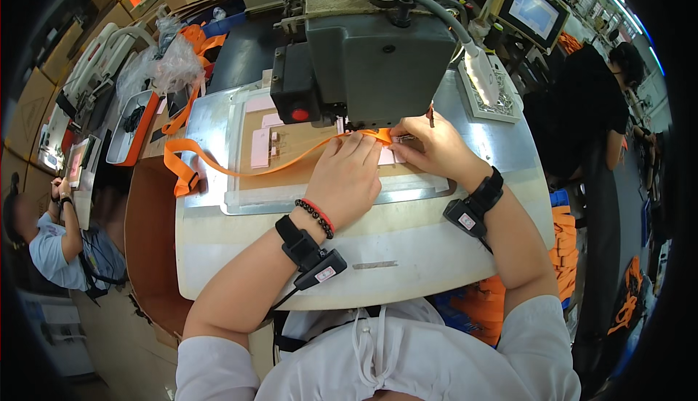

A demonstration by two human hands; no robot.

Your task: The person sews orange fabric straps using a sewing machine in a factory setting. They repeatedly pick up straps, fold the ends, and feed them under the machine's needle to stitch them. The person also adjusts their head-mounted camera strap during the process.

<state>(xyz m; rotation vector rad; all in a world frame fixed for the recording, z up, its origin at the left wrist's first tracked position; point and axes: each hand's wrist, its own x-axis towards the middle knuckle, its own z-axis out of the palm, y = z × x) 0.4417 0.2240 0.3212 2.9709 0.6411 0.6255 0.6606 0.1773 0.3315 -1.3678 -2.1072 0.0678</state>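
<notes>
An orange webbing strap runs from the left across the work plate and passes under the fingers of my left hand. Those fingers lie close together, pressing the strap below the sewing machine head. My right hand pinches the strap's end from the other side, by a small metal piece. Fingers and machine hide the exact grip and the needle area. A dark buckle sits on the strap's looped left part. Pink blocks are fixed on the brown template beneath.
A tray of small metal parts stands right of the machine, below a screen. An orange-and-white bin and clear plastic bags are at left. Orange straps are stacked at right. Other people sit at both sides.
</notes>
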